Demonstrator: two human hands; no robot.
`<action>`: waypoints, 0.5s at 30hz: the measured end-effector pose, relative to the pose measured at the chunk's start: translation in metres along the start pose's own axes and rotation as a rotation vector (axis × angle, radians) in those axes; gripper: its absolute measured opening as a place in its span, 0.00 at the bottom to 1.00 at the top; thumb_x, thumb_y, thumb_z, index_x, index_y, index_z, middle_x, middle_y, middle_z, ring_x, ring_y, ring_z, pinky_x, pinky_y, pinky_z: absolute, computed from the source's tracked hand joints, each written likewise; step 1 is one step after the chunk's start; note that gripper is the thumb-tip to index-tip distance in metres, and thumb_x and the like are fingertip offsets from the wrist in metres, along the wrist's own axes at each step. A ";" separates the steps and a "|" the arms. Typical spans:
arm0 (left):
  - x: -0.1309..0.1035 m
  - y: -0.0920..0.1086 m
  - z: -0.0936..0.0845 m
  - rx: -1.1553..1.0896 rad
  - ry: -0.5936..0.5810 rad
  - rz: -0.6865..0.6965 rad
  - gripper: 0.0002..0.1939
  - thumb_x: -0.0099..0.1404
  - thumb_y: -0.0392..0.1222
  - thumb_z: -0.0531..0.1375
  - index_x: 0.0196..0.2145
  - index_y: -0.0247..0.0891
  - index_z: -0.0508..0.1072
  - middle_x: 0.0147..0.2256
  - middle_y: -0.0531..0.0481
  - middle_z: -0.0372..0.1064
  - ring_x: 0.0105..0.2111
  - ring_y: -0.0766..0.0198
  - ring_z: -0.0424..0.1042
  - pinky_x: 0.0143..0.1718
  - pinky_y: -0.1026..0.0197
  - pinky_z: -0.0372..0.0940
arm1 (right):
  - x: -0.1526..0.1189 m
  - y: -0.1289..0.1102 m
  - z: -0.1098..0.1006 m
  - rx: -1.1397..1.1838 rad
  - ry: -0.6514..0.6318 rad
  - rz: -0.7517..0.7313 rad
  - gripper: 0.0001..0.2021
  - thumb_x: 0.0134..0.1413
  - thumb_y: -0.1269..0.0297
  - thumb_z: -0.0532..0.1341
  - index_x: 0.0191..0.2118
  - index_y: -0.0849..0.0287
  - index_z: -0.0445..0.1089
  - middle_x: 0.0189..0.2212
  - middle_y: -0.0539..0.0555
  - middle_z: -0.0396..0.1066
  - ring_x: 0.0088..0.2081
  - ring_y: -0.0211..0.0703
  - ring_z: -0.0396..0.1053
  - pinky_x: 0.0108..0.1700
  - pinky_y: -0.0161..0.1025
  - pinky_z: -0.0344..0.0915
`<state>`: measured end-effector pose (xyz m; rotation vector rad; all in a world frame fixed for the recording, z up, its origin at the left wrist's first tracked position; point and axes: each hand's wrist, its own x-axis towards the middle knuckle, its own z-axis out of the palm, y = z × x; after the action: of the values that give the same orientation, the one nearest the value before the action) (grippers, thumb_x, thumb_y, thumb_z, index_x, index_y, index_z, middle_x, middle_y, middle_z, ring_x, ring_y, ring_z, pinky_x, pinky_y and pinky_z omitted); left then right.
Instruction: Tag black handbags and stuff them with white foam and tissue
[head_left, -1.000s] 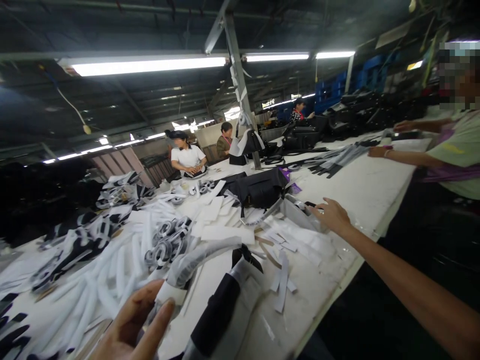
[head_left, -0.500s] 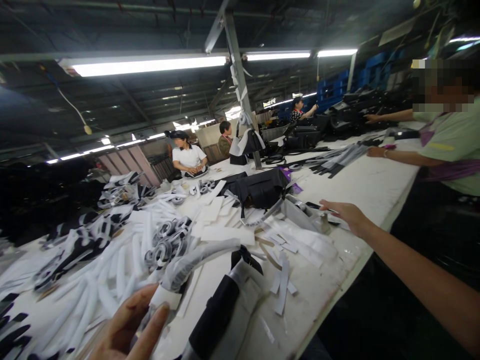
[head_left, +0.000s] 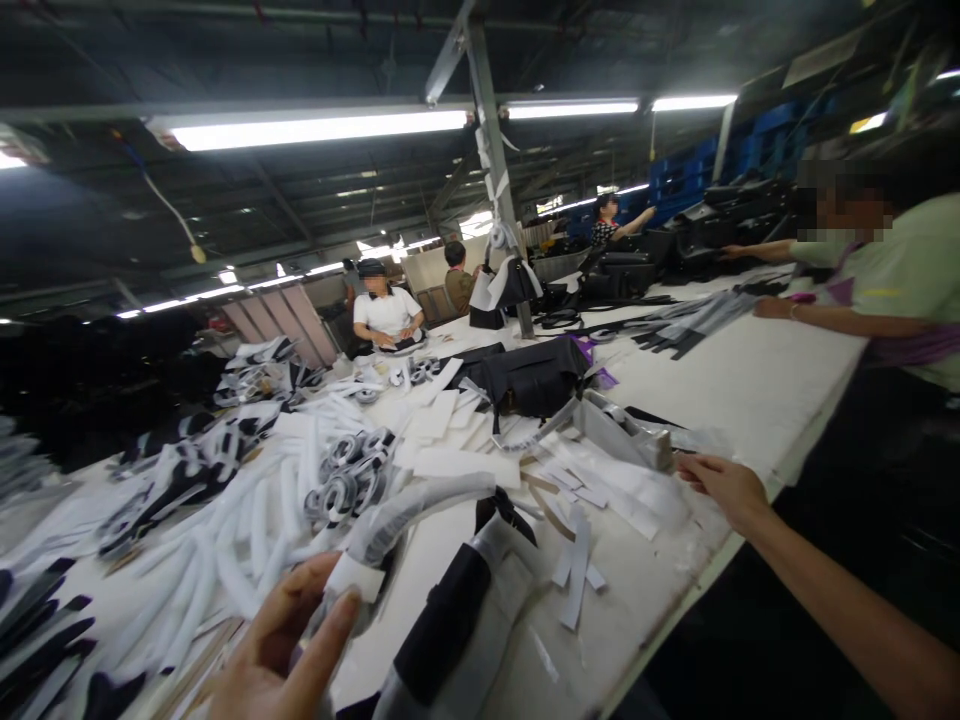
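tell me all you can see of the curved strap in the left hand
The strap is greyish and tube-like, apparently sheathed in wrinkled clear plastic, with a white band. The left hand holds it at the band. It arches away over the table; whether its far end joins the black piece is unclear.

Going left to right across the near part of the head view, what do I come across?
Black-and-grey strips, left hand pinching a white band, black tubular cover, loose pale strips, right hand.
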<state>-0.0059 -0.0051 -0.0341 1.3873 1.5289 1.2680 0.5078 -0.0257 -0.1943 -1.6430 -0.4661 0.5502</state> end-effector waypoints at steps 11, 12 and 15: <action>-0.014 0.004 0.015 -0.107 -0.070 0.218 0.18 0.58 0.50 0.66 0.43 0.39 0.74 0.41 0.46 0.77 0.44 0.57 0.75 0.45 0.60 0.69 | -0.241 -0.114 0.137 0.257 -0.937 -0.320 0.13 0.55 0.51 0.67 0.33 0.57 0.78 0.26 0.53 0.75 0.29 0.43 0.73 0.33 0.35 0.71; -0.014 0.002 0.014 -0.104 -0.076 0.241 0.17 0.59 0.49 0.66 0.43 0.39 0.74 0.41 0.46 0.76 0.43 0.57 0.75 0.45 0.60 0.69 | -0.258 -0.126 0.147 0.290 -1.002 -0.333 0.14 0.56 0.51 0.66 0.33 0.57 0.78 0.25 0.53 0.75 0.28 0.43 0.72 0.32 0.35 0.70; -0.015 -0.002 0.013 -0.105 -0.095 0.288 0.15 0.60 0.47 0.66 0.43 0.39 0.73 0.40 0.47 0.76 0.43 0.59 0.75 0.47 0.60 0.69 | -0.287 -0.146 0.175 0.309 -1.038 -0.358 0.15 0.56 0.50 0.66 0.30 0.58 0.77 0.23 0.52 0.74 0.26 0.40 0.71 0.29 0.33 0.68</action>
<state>0.0088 -0.0168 -0.0408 1.6163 1.2118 1.4089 0.1748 -0.0355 -0.0425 -0.8422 -1.3221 1.1200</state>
